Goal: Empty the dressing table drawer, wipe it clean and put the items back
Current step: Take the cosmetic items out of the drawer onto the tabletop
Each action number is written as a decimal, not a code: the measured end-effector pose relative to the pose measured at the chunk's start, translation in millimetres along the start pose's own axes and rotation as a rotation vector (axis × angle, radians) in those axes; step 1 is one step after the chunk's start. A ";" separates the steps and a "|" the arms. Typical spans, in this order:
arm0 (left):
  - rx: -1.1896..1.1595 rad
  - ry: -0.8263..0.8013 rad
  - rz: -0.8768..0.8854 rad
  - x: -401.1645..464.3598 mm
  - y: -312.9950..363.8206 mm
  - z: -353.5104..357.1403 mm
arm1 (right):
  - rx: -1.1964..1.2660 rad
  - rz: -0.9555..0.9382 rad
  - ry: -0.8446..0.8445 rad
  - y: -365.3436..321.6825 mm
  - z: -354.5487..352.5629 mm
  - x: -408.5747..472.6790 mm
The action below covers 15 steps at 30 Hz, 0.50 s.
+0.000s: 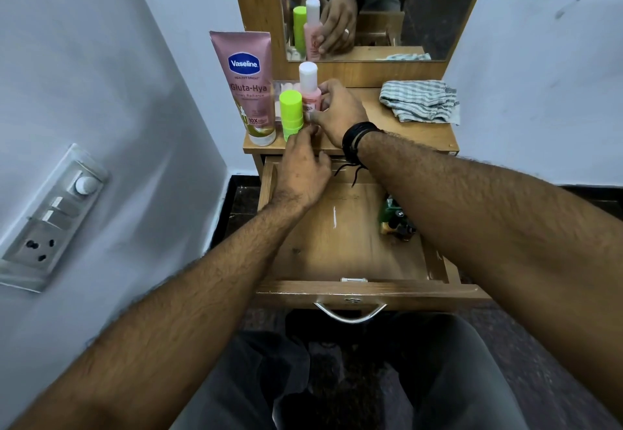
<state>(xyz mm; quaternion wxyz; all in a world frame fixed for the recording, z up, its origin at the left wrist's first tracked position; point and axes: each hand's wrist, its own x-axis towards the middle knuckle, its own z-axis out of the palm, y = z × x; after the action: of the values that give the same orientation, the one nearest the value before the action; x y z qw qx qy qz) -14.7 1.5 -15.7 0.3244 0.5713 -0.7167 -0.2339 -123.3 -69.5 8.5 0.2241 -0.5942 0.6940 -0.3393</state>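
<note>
The wooden drawer (337,237) is pulled out below the dressing table top (404,133). My right hand (337,112) grips a pink bottle with a white cap (309,89) standing upright on the top. Beside it stand a lime green stick container (290,111) and a pink Vaseline tube (249,85). My left hand (301,170) hovers over the drawer's back edge, fingers loosely curled near the green container, holding nothing I can see. A few small dark bottles (396,222) lie at the drawer's right side, partly hidden by my right forearm.
A striped grey cloth (419,100) lies crumpled on the right of the table top. The mirror (387,8) rises behind it. A clear packet (283,87) sits behind the bottles. A wall with a switchboard (50,220) is close on the left.
</note>
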 end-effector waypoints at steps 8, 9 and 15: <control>0.013 -0.002 0.016 -2.8 1.5 -2.3 | 0.038 0.028 0.008 4.2 -16.2 -13.4; 0.012 0.000 0.023 -4.1 3.9 -2.8 | 0.029 0.027 0.014 4.8 -21.4 -17.9; 0.008 -0.019 0.087 -15.3 24.8 4.1 | -0.007 0.035 0.044 17.6 -59.8 -59.1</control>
<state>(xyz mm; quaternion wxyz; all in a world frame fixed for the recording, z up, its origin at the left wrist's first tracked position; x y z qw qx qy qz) -32.1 22.1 -3.9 0.3251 0.5385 -0.7450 -0.2220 -166.4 1.6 30.2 0.2125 -0.5750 0.7104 -0.3458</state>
